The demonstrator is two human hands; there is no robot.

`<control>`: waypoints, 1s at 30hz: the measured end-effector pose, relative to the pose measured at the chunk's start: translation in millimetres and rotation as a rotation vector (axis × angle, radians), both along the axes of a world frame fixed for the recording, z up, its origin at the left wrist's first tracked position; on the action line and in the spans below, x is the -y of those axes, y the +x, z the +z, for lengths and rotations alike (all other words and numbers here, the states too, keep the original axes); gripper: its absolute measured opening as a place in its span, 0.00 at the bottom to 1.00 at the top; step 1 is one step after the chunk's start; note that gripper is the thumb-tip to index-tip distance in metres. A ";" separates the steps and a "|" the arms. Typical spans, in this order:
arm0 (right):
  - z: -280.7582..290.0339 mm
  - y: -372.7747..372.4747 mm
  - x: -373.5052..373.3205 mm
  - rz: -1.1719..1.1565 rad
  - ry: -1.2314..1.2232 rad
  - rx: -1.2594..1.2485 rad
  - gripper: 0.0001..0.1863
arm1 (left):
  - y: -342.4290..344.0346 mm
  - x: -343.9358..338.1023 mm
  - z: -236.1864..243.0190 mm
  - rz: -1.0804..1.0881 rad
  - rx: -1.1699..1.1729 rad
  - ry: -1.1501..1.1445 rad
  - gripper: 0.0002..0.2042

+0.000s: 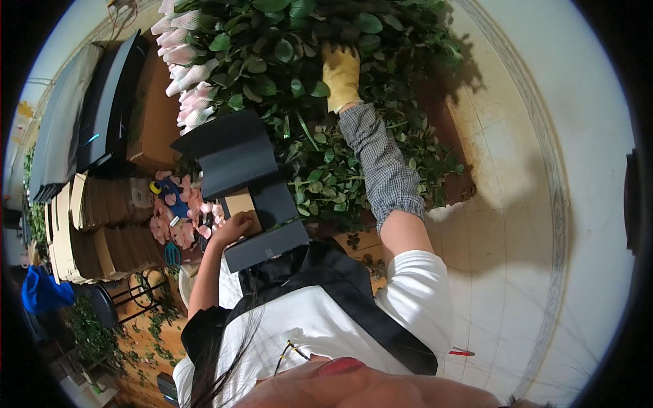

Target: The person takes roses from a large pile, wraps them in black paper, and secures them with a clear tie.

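My bare left hand [236, 227] is closed at the edge of a brown cardboard piece [239, 202], which lies inside an open long black box [239, 166] in front of me. In a thick pile of leafy stems [272, 68] is my right hand [341, 71], wearing a yellow glove with dark fingertips. Its fingers look curled among the leaves, and what they grip is hidden. Pink and white mesh sleeves [192, 73] line the left end of the pile. A checked sleeve [384, 160] covers my right forearm.
Pink petals [183, 231], a blue tape dispenser [173, 197] and teal-handled scissors [173, 255] lie left of the box. Beyond them stand stacked brown cardboard [115, 251] and long black boxes [112, 102]. Fallen leaves [156, 326] dot the floor; a stool [105, 306] stands at lower left.
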State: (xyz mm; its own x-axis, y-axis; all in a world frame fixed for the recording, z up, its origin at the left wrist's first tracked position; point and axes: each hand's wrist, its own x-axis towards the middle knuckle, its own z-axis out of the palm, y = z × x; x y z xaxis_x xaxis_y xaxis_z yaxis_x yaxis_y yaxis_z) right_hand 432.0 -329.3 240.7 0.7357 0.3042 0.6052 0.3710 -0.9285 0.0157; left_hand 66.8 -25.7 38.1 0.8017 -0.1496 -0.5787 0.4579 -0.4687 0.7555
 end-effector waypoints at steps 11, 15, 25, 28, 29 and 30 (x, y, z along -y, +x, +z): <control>17.2 15.2 25.1 0.183 -0.205 0.011 0.08 | 0.9 6.8 12.4 -0.052 0.091 0.112 0.17; 17.9 0.5 34.4 0.276 -0.217 0.027 0.06 | 0.7 6.2 8.1 -0.013 0.110 0.086 0.16; 44.3 -36.2 22.1 0.119 -0.198 -0.297 0.19 | -0.3 5.5 -0.8 0.003 0.120 0.084 0.14; 81.0 -63.7 26.0 0.374 0.197 -0.329 0.20 | -0.9 4.3 -4.9 -0.015 0.133 0.092 0.15; 92.2 -67.3 24.8 0.546 0.420 -0.297 0.20 | -1.5 3.0 -6.4 -0.034 0.158 0.106 0.15; 102.7 -66.1 22.5 0.773 0.616 -0.255 0.21 | -1.0 2.3 -8.0 -0.053 0.132 0.124 0.16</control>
State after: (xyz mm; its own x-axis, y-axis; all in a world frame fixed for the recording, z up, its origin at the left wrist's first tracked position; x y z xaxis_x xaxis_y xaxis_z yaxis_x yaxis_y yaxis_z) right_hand 365.8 -351.8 343.4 0.5989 0.4392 0.6697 0.7978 -0.2539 -0.5469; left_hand 65.7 -27.9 30.2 0.8650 -0.1278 -0.4853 0.3306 -0.5826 0.7425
